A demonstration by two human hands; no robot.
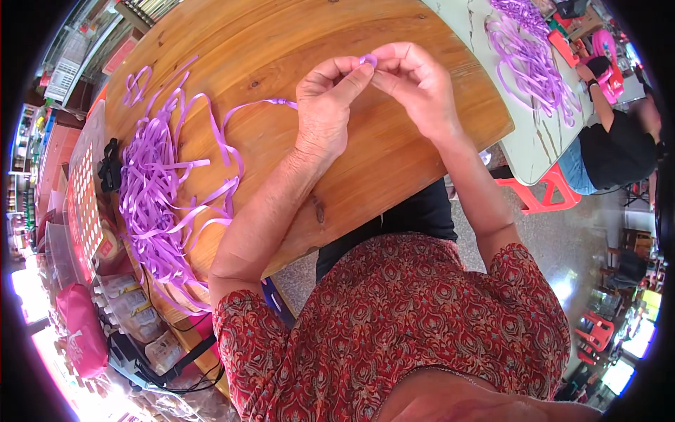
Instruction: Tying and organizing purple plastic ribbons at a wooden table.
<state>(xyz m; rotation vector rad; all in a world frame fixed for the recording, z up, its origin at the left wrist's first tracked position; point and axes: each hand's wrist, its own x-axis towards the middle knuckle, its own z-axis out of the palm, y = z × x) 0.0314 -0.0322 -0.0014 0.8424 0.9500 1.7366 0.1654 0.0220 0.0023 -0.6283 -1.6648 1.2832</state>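
Over the wooden table, my two hands meet at the fingertips around a small loop of purple ribbon (368, 60). My left hand (329, 91) pinches the loop's left side between thumb and fingers. From the other side, my right hand (415, 84) pinches the same loop with thumb and forefinger. A strand of purple ribbon (271, 103) runs from beside my left hand toward a tangled heap of purple ribbons (158, 190) on the table's left. My fingers partly cover the loop, so its exact shape is hidden.
The wooden table (281, 42) lies under my hands. To the right, a pale marble-patterned table (524, 151) bears more purple ribbons (534, 67). A person in black (622, 158) sits there near a red stool (545, 193). A pink bag (83, 330) and cables lie at the lower left.
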